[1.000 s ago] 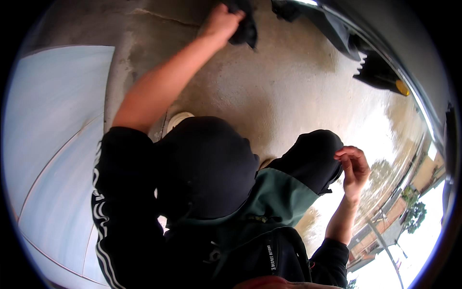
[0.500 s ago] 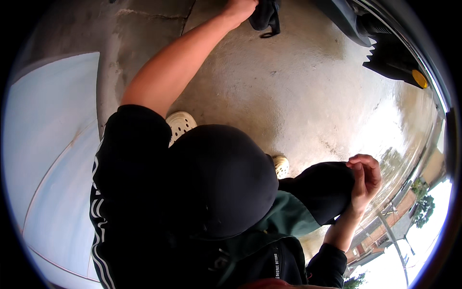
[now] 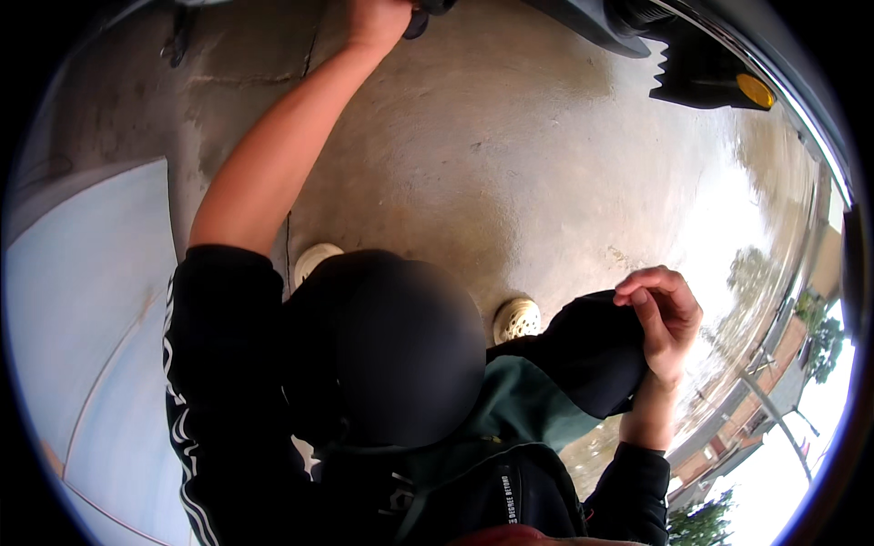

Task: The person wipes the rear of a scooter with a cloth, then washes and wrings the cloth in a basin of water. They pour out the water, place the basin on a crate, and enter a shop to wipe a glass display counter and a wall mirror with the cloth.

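Note:
My left arm stretches far forward to the top edge, where my left hand [image 3: 378,20] is wrapped round a black handheld tool [image 3: 417,22]. Most of that tool is cut off by the edge of the picture, so its kind cannot be made out. My right hand [image 3: 665,318] rests at my black-clad right knee [image 3: 601,350], its fingers loosely curled, the thumb near the fingertips, with nothing seen in it. A round, dark, blurred shape [image 3: 414,355] in front of my body covers part of my legs.
A pale blue panel [image 3: 100,273] stands on the left. Wet concrete floor [image 3: 455,136] lies under my cream clogs [image 3: 517,320]. At the upper right hangs a black jagged-edged part [image 3: 701,77] with an amber reflector [image 3: 755,91], near a bright curved metal edge.
My left hand and the black tool have moved left and up, partly out of the picture. The whole view has shifted a little; my right hand keeps its curled pose by the knee.

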Tool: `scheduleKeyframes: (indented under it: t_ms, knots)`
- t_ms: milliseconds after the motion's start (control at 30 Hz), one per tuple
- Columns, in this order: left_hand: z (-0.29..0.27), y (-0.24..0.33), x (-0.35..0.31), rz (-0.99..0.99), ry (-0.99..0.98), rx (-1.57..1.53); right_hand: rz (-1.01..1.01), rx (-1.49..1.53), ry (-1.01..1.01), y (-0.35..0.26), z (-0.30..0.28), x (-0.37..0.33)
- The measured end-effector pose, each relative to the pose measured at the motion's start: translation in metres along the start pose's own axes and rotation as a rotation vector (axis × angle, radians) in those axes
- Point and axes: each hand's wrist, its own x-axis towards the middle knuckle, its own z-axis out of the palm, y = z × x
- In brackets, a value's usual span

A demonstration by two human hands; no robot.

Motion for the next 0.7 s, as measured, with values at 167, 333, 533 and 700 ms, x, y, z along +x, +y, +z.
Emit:
scheduleKeyframes:
  t_ms: [167,333,533,700]
  knots:
    - [-0.004,0.007,0.005,0.102,-0.288,0.142,0.049,0.041,-0.004,-0.007,0.001,-0.003]
    - [-0.030,0.038,0.026,0.156,-0.602,0.248,-0.025,-0.285,-0.115,-0.004,0.014,0.022]
    - [-0.086,0.002,0.008,-0.010,-0.784,0.548,-0.156,-0.483,-0.198,-0.005,0.006,0.048]
    - [-0.121,0.045,-0.055,-0.372,-0.789,0.230,-0.133,-0.271,-0.341,0.006,0.034,0.099]
